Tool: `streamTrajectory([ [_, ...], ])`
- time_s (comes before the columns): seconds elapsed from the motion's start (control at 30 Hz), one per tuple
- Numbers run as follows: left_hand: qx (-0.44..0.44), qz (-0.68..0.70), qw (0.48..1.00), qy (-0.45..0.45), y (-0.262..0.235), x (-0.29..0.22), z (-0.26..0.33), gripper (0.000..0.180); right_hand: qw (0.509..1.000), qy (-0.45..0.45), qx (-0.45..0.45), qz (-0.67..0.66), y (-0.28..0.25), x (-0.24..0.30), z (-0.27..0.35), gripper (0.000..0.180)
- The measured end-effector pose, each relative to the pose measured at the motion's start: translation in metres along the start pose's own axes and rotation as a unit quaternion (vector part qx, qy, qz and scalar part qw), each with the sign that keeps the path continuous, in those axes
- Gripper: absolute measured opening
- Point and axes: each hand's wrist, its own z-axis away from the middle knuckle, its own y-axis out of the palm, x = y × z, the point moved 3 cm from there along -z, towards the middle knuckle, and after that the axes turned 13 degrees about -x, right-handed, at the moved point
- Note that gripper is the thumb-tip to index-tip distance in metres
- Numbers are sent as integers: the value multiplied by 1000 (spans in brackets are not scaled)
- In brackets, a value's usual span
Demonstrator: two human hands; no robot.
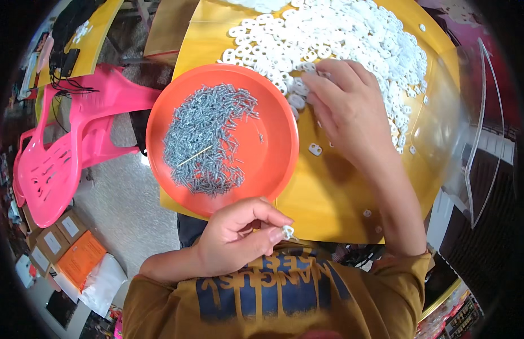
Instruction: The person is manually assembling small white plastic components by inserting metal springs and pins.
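Note:
Near my chest, my left hand (239, 229) pinches a small white plastic clip (287, 231) between thumb and fingertips; a thin metal screw seems to stick out of it. My right hand (348, 101) reaches to the near edge of a large heap of white oval plastic clips (335, 34) with two holes each. Its fingers are bent and apart, touching the clips beside the bowl rim; no held piece can be made out. A round orange-red bowl (267, 169) sits to the left, with many small silver screws (202, 130) and a thin pale stick (194, 156) lying on them.
The yellow tabletop (318, 192) carries a few loose clips (315, 149) near my right forearm. A clear curved plastic sheet (479, 141) stands at the right. Pink plastic chairs (53, 175) are left of the table, with cardboard boxes (53, 243) on the floor below them.

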Motion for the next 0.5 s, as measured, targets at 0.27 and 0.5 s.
streamTrajectory([
  [0.27,10,-16,999,46,-11,-15,-6,14,999,35,-23,-6,-2,-11,-10,25],
  [0.5,18,-8,998,53,-15,-23,-16,16,993,24,-43,103,-1,-25,-21,23],
])
